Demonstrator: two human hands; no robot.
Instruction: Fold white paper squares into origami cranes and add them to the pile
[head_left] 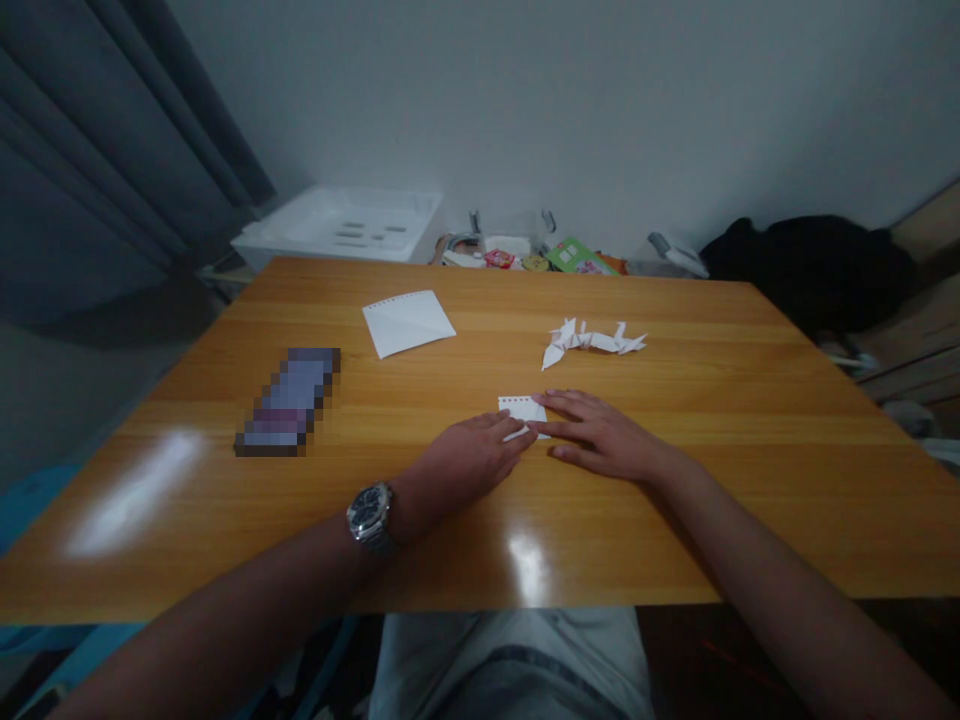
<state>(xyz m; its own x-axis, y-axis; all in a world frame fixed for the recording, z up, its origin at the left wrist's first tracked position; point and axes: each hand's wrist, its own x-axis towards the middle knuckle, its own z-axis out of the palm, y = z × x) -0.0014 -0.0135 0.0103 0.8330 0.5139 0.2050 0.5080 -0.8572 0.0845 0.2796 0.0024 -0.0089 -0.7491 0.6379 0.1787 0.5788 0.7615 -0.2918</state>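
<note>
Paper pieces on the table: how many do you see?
3. A flat sheet lies far left on the table, a folded figure far right, and a small piece between the left hand and right hand. More could hide under the hands.

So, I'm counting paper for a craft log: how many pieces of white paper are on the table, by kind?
Large paper sheets: 1
Small paper sheets: 1
Folded paper figures: 1
Total: 3
</note>
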